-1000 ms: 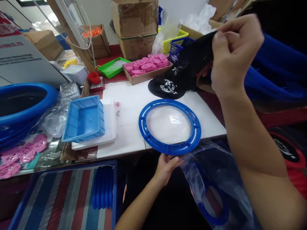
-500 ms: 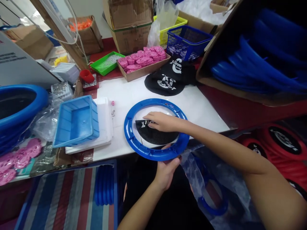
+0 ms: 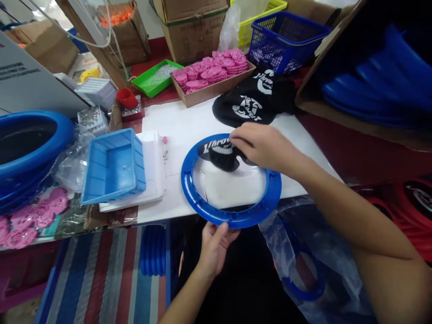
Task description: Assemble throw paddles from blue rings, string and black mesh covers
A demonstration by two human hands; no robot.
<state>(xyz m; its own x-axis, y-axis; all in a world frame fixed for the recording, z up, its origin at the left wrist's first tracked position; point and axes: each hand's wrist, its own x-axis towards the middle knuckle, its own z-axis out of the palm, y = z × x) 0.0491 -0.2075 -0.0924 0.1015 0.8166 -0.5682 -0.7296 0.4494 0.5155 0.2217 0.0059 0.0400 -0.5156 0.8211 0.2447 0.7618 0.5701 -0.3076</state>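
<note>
A blue plastic ring point(image 3: 199, 208) rests over the near edge of the white work surface. My left hand point(image 3: 216, 245) is closed on its near rim, thumb on top. Pinched in my right hand point(image 3: 259, 143) is a black mesh fabric piece point(image 3: 221, 155) with white lettering, bunched and lifted over the ring's far side. Behind the ring lie more black printed fabric pieces point(image 3: 243, 105) in an overlapping pile.
To the left, a light-blue bin point(image 3: 114, 171) sits on a white foam tray point(image 3: 155, 175). Farther back are a carton of pink discs point(image 3: 212, 74), a green tray point(image 3: 155, 81) and a blue basket point(image 3: 286, 40). A box of blue rings point(image 3: 378, 85) leans at right.
My right hand has raised the black fabric from inside the ring toward its far rim, folding it. My left hand has shifted left along the near rim. The view has shifted slightly.
</note>
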